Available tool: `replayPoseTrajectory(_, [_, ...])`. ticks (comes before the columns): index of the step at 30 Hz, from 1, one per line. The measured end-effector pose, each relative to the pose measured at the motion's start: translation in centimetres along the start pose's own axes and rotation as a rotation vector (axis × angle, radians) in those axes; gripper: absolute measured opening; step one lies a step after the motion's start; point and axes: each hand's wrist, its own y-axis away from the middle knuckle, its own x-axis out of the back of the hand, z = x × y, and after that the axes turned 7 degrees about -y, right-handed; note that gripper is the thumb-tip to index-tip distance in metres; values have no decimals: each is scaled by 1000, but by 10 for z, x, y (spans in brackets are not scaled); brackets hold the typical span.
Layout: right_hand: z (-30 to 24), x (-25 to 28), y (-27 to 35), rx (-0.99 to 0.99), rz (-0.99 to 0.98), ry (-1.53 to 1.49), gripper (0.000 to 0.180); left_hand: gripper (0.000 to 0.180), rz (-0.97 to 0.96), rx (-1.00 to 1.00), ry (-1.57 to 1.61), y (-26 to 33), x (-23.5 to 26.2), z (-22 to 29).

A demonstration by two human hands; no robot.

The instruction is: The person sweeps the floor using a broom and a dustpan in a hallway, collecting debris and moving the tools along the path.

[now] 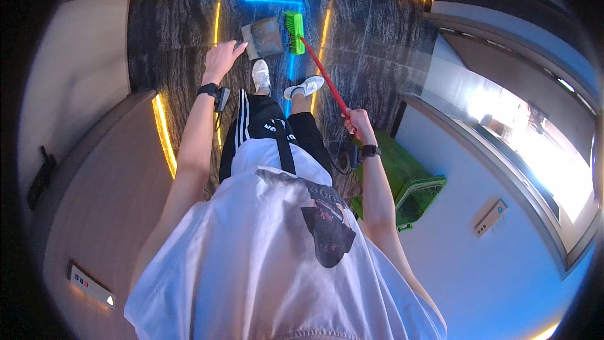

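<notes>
Currently, right hand (357,124) is wrapped around the red-handled broom (325,76). Its green head (297,33) sits on the dark floor (189,25) ahead of the white shoes (261,75), bristles facing the grey dustpan (267,36), small gap between. Left hand (221,61) is just left of the dustpan, one digit extended toward it, other fingers partly hidden; can't tell how open it is or whether it grips anything.

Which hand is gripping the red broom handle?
The right hand: its fingers are closed around the red handle. The left hand is away from it, off to the left.
</notes>
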Motion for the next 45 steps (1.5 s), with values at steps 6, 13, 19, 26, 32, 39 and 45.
replayPoseTrajectory(6, [-1,2,-17,181,187,188,33,61,-89,24,14,7,3,-7])
replayPoseTrajectory(13, [-17,-46,-13,283,273,630,43,71,-125,82,102,9,2,-17])
replayPoseTrajectory(19, [-5,-40,-24,185,81,390,35,75,-213,46,127,-8,18,-15])
replayPoseTrajectory(26, [-7,14,-7,135,91,223,35,77,-103,107,90,0,0,-9])
replayPoseTrajectory(32, [41,88,0,172,199,207,39,69,88,74,209,12,6,26])
replayPoseTrajectory(39, [88,154,0,103,336,133,34,66,132,149,240,36,34,71])
replayPoseTrajectory(45, [120,232,-31,120,273,-219,39,61,345,184,323,49,71,139])
